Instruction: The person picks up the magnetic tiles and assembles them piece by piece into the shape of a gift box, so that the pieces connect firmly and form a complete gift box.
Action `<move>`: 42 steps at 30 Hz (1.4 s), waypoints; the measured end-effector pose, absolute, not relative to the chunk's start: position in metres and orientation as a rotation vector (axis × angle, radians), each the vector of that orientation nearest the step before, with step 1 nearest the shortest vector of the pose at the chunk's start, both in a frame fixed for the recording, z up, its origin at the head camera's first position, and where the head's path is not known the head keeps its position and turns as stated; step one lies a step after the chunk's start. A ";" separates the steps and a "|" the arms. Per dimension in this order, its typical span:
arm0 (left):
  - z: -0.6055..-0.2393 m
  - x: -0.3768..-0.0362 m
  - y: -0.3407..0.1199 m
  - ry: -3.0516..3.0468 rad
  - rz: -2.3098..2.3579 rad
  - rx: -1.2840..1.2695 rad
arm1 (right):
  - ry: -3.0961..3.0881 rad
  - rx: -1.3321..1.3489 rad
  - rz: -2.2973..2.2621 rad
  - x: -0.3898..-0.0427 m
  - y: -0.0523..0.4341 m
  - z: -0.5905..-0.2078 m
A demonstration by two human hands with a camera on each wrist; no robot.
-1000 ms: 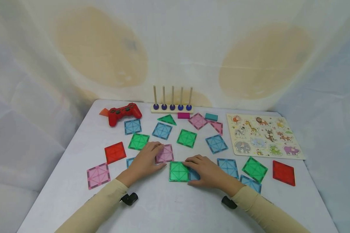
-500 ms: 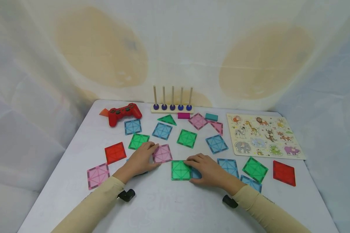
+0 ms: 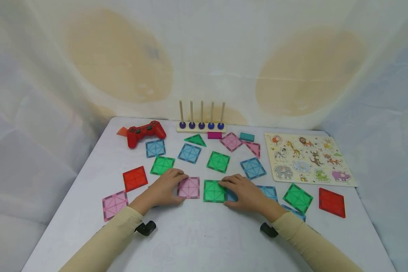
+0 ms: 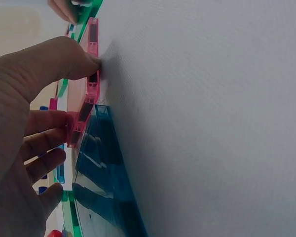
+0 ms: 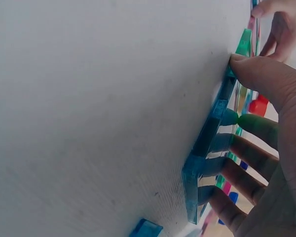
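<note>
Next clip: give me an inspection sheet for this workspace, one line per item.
Surface: white table, flat.
Job's things: pink tile and green tile side by side, small gap between; blue tile under the right fingers.
Clutter: more tiles scattered; red gamepad, peg rack, animal puzzle at the back.
Hands: left hand pinches the pink tile; right hand holds the blue tile against the green one.
Cables: nothing seen.
Surroundings: white draped sheet with yellowish patches.

A white table (image 3: 197, 241) is set against a pale draped cloth backdrop (image 3: 210, 56). Two large yellowish patches are seen on the cloth. The scene is lit evenly and softly.
</note>
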State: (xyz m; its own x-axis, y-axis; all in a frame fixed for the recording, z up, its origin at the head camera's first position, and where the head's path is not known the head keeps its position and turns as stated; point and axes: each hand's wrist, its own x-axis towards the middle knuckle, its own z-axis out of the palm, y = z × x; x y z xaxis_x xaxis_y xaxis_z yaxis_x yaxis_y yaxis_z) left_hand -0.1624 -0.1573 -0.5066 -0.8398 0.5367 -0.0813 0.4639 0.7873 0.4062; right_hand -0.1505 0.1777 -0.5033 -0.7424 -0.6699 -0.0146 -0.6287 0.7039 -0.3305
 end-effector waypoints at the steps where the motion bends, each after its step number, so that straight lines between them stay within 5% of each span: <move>1: -0.506 -0.162 -0.157 2.783 0.561 0.794 | 2.773 -1.054 -0.468 -0.152 0.178 -0.503; 42: -0.516 -0.159 -0.145 2.833 0.560 0.796 | 2.757 -1.111 -0.439 -0.161 0.174 -0.504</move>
State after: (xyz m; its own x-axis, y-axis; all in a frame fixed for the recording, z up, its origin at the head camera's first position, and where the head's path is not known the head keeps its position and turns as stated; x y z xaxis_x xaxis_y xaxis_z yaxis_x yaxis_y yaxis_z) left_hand -0.1592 -0.1452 -0.5164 -0.8490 0.5270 -0.0385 0.4728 0.7901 0.3901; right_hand -0.1615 0.1740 -0.5037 -0.7186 -0.6952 -0.0179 -0.6553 0.6855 -0.3175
